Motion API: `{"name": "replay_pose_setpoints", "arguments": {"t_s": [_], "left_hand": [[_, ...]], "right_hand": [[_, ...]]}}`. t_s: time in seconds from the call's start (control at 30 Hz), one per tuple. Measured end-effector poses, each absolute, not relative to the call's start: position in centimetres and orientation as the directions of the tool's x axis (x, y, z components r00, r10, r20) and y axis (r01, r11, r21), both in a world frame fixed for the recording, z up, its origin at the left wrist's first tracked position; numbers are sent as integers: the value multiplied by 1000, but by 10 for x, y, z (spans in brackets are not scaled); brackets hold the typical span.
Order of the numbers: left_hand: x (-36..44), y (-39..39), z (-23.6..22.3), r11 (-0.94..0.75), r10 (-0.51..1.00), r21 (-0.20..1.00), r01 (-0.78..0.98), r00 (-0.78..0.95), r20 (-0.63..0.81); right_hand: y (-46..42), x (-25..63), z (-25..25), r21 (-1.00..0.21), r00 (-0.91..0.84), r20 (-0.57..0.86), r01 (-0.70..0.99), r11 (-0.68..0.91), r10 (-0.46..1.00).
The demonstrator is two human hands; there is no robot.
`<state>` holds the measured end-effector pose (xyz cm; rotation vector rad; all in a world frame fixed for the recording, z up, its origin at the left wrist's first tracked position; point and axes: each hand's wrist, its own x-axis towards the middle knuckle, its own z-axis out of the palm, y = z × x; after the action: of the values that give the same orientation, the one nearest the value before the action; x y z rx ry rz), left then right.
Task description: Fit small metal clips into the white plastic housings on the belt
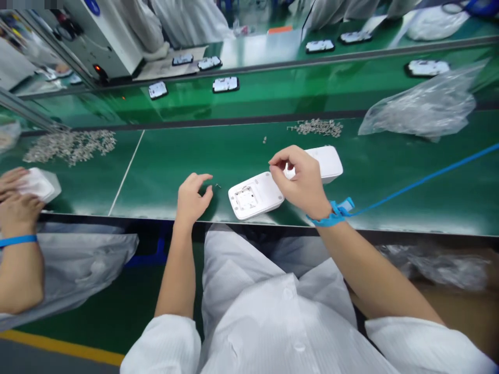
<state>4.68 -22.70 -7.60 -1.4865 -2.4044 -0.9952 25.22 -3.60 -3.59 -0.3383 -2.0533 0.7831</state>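
A white plastic housing with a square recess near one end lies at the table's front edge. Left of it, my left hand is open, thumb and index finger apart, with nothing between them. A tiny metal piece lies on the green surface just off those fingertips. My right hand is over the housing's right end, thumb and index finger pinched together; whatever they hold is too small to make out. Behind that hand is a second white housing, partly covered by it.
Small metal parts lie in a pile at the back and a larger pile at left. A clear plastic bag rests at right. A blue wrist cord runs right. At far left, a co-worker's hands hold a white housing.
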Motion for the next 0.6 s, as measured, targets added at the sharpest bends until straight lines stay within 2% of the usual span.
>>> {"name": "replay_pose_setpoints", "arguments": {"t_s": [0.07,0.13,0.3,0.37,0.43,0.5,0.6], "left_hand": [[30,-226,-76,236,865,391,890,-375,333],[23,-222,-79,209,922,351,913,-304,241],[17,-217,-87,188,941,299,936,-259,219],[-1,-219,-82,279,909,325,904,-358,216],[-35,-225,-70,440,812,378,814,-541,220],[-81,-237,-53,596,658,419,685,-716,235],[-151,-268,-29,759,416,438,481,-877,241]], "right_hand": [[-32,264,-37,-650,-565,639,-35,759,521],[-31,276,-40,-656,-563,625,-4,755,541],[-33,304,-48,-630,-566,613,72,774,552],[-28,316,-53,-629,-565,600,105,771,566],[-19,329,-62,-642,-547,584,140,754,599],[-7,342,-73,-649,-506,585,177,740,634],[10,361,-89,-656,-404,585,273,704,703]]}}
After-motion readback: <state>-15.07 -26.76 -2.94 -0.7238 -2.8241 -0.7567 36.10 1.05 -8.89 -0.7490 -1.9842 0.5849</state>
